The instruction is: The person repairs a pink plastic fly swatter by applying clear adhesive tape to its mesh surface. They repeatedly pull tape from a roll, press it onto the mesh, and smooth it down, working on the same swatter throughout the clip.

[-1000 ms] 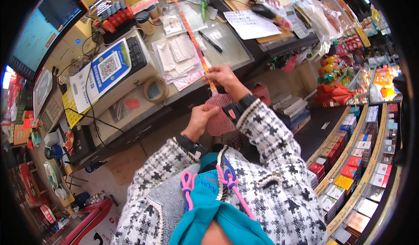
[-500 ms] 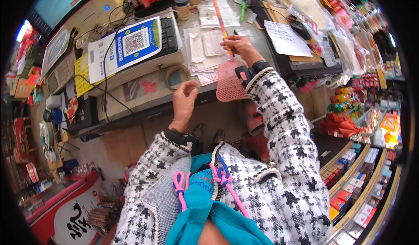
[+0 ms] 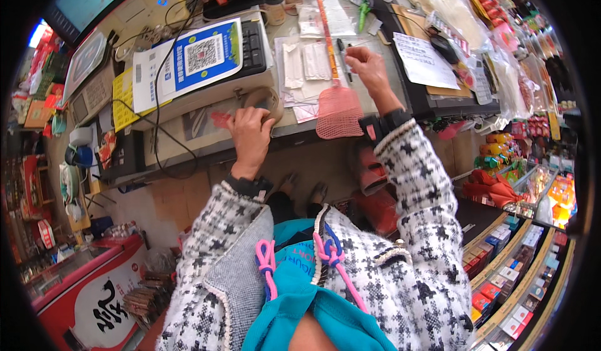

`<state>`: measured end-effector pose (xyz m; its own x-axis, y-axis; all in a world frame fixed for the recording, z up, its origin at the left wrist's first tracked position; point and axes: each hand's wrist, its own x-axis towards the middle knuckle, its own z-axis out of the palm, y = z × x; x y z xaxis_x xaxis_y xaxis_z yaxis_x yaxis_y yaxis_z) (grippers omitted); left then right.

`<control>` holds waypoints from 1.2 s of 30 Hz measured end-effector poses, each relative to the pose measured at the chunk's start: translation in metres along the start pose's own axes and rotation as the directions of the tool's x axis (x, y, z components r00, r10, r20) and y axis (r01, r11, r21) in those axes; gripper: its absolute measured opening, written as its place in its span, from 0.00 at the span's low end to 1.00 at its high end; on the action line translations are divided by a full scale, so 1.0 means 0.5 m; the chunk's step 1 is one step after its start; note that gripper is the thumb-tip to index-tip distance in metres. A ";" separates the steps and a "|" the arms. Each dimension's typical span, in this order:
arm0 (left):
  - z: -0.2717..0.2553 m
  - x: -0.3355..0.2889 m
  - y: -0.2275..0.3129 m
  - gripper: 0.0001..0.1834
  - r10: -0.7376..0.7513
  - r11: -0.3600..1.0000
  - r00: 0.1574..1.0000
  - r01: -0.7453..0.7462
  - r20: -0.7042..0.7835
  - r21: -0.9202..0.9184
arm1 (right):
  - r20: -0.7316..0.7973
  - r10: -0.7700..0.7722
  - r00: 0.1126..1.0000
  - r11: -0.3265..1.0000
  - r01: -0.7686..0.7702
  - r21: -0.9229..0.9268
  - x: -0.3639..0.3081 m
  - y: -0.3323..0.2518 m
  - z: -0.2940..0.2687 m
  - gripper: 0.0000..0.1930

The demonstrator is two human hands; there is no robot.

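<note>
A fly swatter point(image 3: 327, 44) with a patterned orange handle and a pink mesh head point(image 3: 339, 114) lies on the desk, the head reaching over the front edge. Just right of its handle, my right hand point(image 3: 372, 76) is raised with loosely bent fingers and holds nothing visible. My left hand point(image 3: 249, 137) is at the desk's front edge, its thumb apart from the bent fingers. Beside those fingers are a tape roll point(image 3: 276, 103) and a small red scrap point(image 3: 220, 120); whether the hand touches the roll I cannot tell. A black pen point(image 3: 342, 49) lies between the swatter and my right hand.
White packets point(image 3: 317, 61) and papers lie left of the swatter. A blue-and-white code sheet point(image 3: 203, 54) rests beside a black keypad point(image 3: 253, 45). On the right are a handwritten sheet point(image 3: 426, 60) and a dark mouse point(image 3: 444, 49). Loose cables hang over the desk's left front.
My right hand has let go of the swatter's handle and moved right; the swatter now lies down. My left hand has moved left and down onto the desk edge by the tape roll.
</note>
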<state>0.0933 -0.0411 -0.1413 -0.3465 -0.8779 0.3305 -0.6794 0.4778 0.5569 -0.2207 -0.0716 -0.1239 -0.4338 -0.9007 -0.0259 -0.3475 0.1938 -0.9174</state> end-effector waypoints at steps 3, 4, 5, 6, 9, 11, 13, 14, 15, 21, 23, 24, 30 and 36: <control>-0.035 -0.004 0.025 0.09 -0.208 0.720 0.949 0.313 0.239 -0.619 | 0.089 -0.079 0.993 0.988 0.066 0.141 -0.117 -0.060 -0.029 0.13; -0.048 -0.005 0.036 0.09 -0.249 0.432 0.887 0.460 0.388 -0.776 | 0.131 -0.101 0.986 0.973 0.070 0.222 -0.158 -0.077 -0.032 0.12; -0.060 -0.011 0.059 0.12 -0.183 0.352 0.907 0.420 0.378 -0.837 | 0.146 -0.072 0.987 0.972 0.036 0.232 -0.203 -0.096 -0.038 0.11; -0.072 -0.009 0.074 0.12 -0.144 0.305 0.875 0.484 0.463 -0.820 | 0.167 -0.099 0.981 0.962 0.052 0.267 -0.238 -0.111 -0.040 0.11; -0.097 -0.005 0.126 0.12 0.020 0.211 0.774 0.615 0.633 -0.760 | 0.251 -0.145 0.957 0.951 0.065 0.304 -0.302 -0.141 -0.054 0.11; -0.109 -0.001 0.159 0.12 0.103 0.200 0.718 0.663 0.689 -0.721 | 0.370 -0.152 0.916 0.948 0.030 0.316 -0.319 -0.149 -0.066 0.12; -0.121 0.001 0.182 0.11 0.168 0.219 0.667 0.692 0.726 -0.688 | 0.565 -0.085 0.820 0.936 -0.128 0.327 -0.341 -0.151 -0.073 0.15; -0.127 0.003 0.192 0.10 0.188 0.249 0.649 0.694 0.737 -0.675 | 0.638 0.003 0.770 0.954 -0.194 0.230 -0.349 -0.151 -0.085 0.14; -0.131 0.006 0.201 0.09 0.206 0.278 0.632 0.694 0.747 -0.664 | 0.657 -0.031 0.753 0.910 -0.251 0.331 -0.360 -0.149 -0.090 0.13; -0.137 0.006 0.238 0.13 0.398 0.323 0.498 0.709 0.770 -0.626 | 0.525 -0.114 0.843 0.645 -0.339 0.685 -0.432 -0.120 -0.106 0.10; -0.128 0.000 0.248 0.13 0.423 0.292 0.478 0.733 0.770 -0.615 | 0.480 -0.184 0.857 0.525 -0.327 0.786 -0.447 -0.105 -0.112 0.10; -0.124 -0.002 0.249 0.13 0.432 0.274 0.468 0.746 0.771 -0.606 | 0.478 -0.159 0.864 0.513 -0.341 0.787 -0.454 -0.097 -0.115 0.11; -0.097 -0.018 0.248 0.14 0.452 0.127 0.471 0.807 0.758 -0.577 | 0.479 -0.140 0.867 0.376 -0.401 0.836 -0.493 -0.070 -0.117 0.14; -0.084 -0.023 0.241 0.13 0.468 0.003 0.494 0.828 0.733 -0.561 | 0.409 -0.047 0.912 0.232 -0.388 0.892 -0.507 -0.070 -0.100 0.12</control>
<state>0.0425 0.0277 -0.0459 -0.9630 -0.2336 -0.1343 0.0739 -0.7081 0.7022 -0.1401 0.1695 -0.0651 -0.0395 -0.9889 -0.1431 0.8293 0.0475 -0.5568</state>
